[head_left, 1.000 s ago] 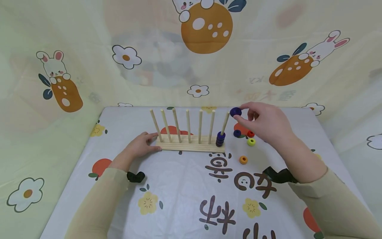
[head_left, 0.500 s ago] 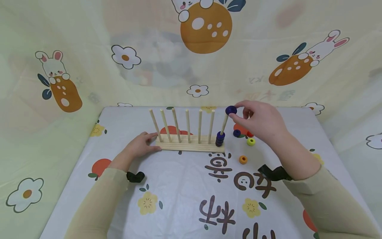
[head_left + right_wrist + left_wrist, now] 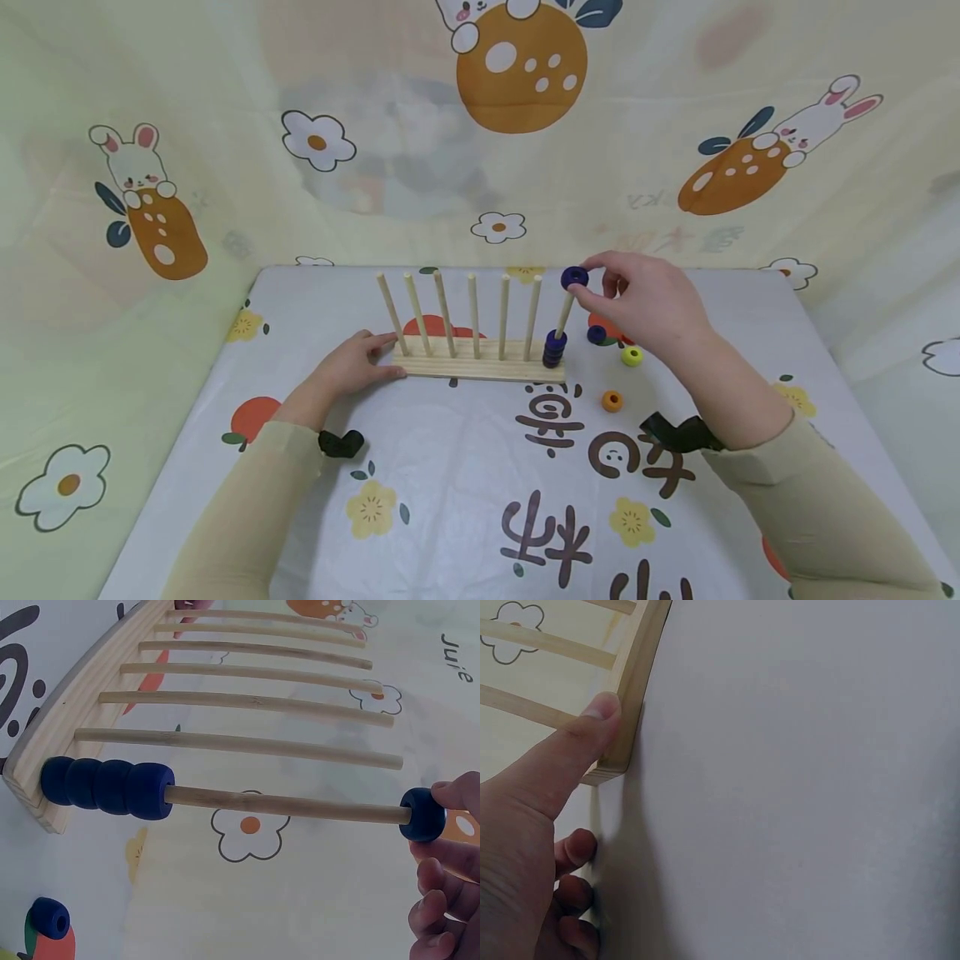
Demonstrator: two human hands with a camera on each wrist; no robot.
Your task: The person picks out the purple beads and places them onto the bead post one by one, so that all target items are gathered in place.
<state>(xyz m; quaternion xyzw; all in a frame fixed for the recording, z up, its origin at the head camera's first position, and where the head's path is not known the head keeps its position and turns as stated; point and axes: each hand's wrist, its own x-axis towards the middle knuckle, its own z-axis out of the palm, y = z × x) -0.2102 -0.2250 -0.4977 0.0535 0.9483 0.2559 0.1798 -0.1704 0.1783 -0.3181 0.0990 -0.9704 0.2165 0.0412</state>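
A wooden peg rack (image 3: 480, 369) with several upright pegs stands at the table's back. My left hand (image 3: 348, 364) holds the rack's left end, its thumb (image 3: 592, 727) lying on the base. Between thumb and forefinger, my right hand (image 3: 652, 300) pinches a dark blue bead (image 3: 424, 814) at the top of the rightmost peg (image 3: 285, 804). The peg's tip meets the bead's hole; how far it reaches inside is hidden. Lower on that same peg sits a stack of several blue beads (image 3: 105, 786), against the base. The other pegs carry no beads.
Right of the rack lie loose beads: a blue bead (image 3: 596, 335), a yellow-green bead (image 3: 632, 356) and an orange bead (image 3: 612, 401). A red bead (image 3: 627, 340) is mostly covered by my right hand. A printed cloth (image 3: 442, 467) covers the table; a patterned curtain (image 3: 405, 217) rises behind.
My right hand has carried the blue bead leftward from beside the rightmost peg onto its top. The left hand and the rack have stayed in place.
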